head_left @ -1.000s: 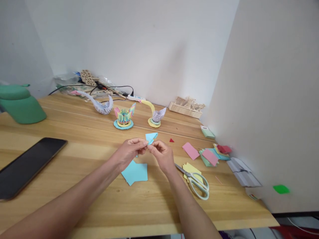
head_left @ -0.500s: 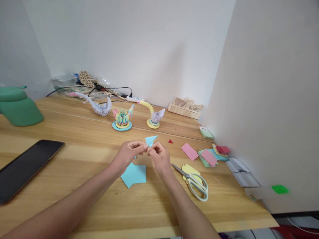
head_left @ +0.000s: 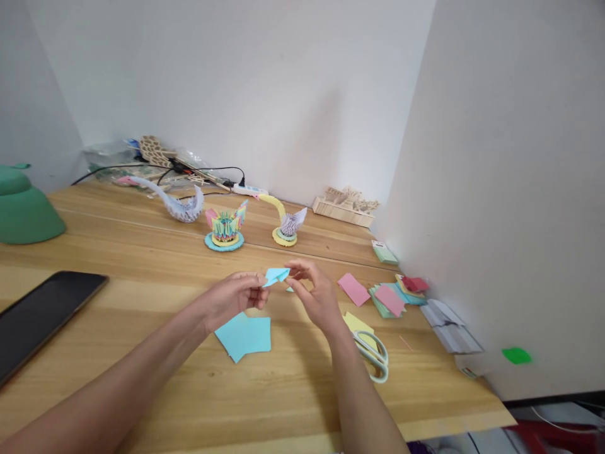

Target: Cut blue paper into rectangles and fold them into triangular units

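A small folded blue paper (head_left: pixel 276 276) is held up above the middle of the table. My left hand (head_left: pixel 241 290) pinches its left end between thumb and fingers. At its right edge is my right hand (head_left: pixel 314 293), thumb and forefinger curved round the paper's tip; the fingertips seem to touch it. Flat blue sheets (head_left: pixel 248 335) lie on the wood below my left hand. A small light blue piece shows just behind the right thumb, mostly hidden. The red scrap seen earlier is out of sight behind my right hand.
Scissors (head_left: pixel 375 362) lie on yellow paper (head_left: pixel 359 325) beside my right forearm. Pink sheets (head_left: pixel 353 289) and other coloured stacks are at the right. Paper swans (head_left: pixel 293 222) and a colourful paper piece (head_left: pixel 225 227) stand behind. A phone (head_left: pixel 47 315) and green container (head_left: pixel 28 214) are at the left.
The folded paper has turned and come slightly lower and left. My right hand has loosened, with its fingers spread wider, and moved right. The whole view has shifted slightly.
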`<state>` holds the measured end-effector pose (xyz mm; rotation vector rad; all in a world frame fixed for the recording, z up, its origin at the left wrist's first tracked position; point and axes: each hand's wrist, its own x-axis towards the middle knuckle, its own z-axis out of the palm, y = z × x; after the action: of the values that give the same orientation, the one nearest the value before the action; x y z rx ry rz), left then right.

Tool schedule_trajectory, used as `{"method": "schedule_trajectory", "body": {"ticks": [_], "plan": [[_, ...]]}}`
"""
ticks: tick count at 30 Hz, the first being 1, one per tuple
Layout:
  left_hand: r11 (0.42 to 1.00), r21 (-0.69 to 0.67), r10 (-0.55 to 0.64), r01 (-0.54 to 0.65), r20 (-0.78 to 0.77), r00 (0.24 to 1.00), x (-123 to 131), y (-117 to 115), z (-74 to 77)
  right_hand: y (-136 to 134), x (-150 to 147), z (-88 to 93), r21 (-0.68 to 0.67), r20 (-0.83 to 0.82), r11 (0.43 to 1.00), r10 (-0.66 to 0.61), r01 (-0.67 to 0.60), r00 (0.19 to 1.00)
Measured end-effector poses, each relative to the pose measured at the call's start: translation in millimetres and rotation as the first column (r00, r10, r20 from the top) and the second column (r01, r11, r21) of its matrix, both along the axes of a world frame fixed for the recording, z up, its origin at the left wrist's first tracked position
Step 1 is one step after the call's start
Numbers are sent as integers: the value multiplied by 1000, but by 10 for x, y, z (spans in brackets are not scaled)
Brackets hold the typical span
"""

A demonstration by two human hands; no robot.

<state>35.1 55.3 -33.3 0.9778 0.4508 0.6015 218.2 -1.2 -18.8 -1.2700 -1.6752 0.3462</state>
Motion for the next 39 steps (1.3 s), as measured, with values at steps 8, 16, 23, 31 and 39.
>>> {"method": "schedule_trajectory", "body": {"ticks": [8, 16, 23, 31, 39], "plan": [[981, 195, 6, 14, -103, 995, 4, -30, 14, 3, -39, -51, 165, 186, 986, -20, -11, 982], [977, 209, 75, -48, -125, 989, 14, 11, -9, 14, -85, -81, 255, 319, 962, 8, -94, 948], [983, 181, 36, -9, -147, 988, 2, 22, -17, 19, -52, -98, 240, 353, 955, 83, -176, 932], [938, 348, 83, 5, -238, 968, -16, 28, -27, 7, -65, -83, 180, 321, 968, 108, -172, 941], [851, 525, 167, 2, -274, 947, -8, 60, -26, 19, -136, -89, -228, -196, 970, 42, -88, 980]]}}
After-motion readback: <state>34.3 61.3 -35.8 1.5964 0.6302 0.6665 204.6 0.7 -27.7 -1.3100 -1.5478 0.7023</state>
